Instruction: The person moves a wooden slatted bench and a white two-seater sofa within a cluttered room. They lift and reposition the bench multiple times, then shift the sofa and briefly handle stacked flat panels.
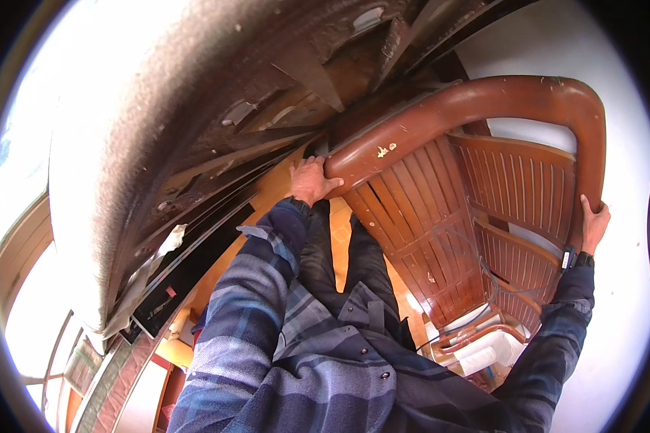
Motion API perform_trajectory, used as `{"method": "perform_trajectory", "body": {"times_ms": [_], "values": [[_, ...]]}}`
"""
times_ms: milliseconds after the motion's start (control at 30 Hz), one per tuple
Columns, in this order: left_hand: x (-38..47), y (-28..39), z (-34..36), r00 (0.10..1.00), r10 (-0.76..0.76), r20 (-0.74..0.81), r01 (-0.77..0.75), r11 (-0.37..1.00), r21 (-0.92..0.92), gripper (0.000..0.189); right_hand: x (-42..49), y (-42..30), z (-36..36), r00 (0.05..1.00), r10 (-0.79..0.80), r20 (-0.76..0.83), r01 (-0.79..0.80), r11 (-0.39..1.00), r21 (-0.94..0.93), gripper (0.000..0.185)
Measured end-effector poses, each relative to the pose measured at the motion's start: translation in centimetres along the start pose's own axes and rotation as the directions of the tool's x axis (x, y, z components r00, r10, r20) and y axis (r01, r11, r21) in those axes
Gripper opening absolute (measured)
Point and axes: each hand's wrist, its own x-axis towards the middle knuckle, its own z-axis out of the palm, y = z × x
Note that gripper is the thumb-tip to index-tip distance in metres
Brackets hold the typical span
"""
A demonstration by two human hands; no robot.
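Observation:
A brown wooden slatted bench point(411, 216) stands in front of me, to the right of my legs. My left hand point(310, 179) is closed over the rounded end of its thick armrest point(411, 127), the thumb on the near side. Pale chips mark the armrest's varnish. Farther right, my right hand point(594, 224) grips the outer rail point(590, 146) beside the slatted backrest point(520, 178); its far fingers are hidden. A thin grey cable point(485, 262) hangs loosely across the slats.
A large, dark, worn furniture underside point(281, 81) leans close on the left, above a black panel point(195, 260). White wall point(623, 303) borders the right side. White rolled or folded material point(479, 357) lies at the bench's far end. Wooden flooring point(340, 233) shows between my legs.

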Motion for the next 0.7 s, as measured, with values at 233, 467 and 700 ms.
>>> {"method": "perform_trajectory", "body": {"times_ms": [233, 467, 700], "values": [[-0.2, -0.1, 0.1, 0.999, 0.004, 0.038, -0.005, 0.999, 0.045, 0.080, -0.5, 0.2, -0.2, 1.000, -0.013, 0.015, 0.013, 1.000, -0.025, 0.072], [-0.1, -0.1, -0.1, 0.998, 0.063, 0.031, -0.067, 0.990, 0.126, 0.081, -1.5, -1.1, 0.1, 0.997, 0.012, -0.079, -0.019, 0.996, -0.090, 0.071], [0.9, 0.0, -0.9, 0.991, 0.092, 0.093, -0.106, 0.982, 0.156, 0.083, -1.5, -0.9, 0.2, 0.997, 0.016, -0.082, -0.022, 0.997, -0.071, 0.072]]}}
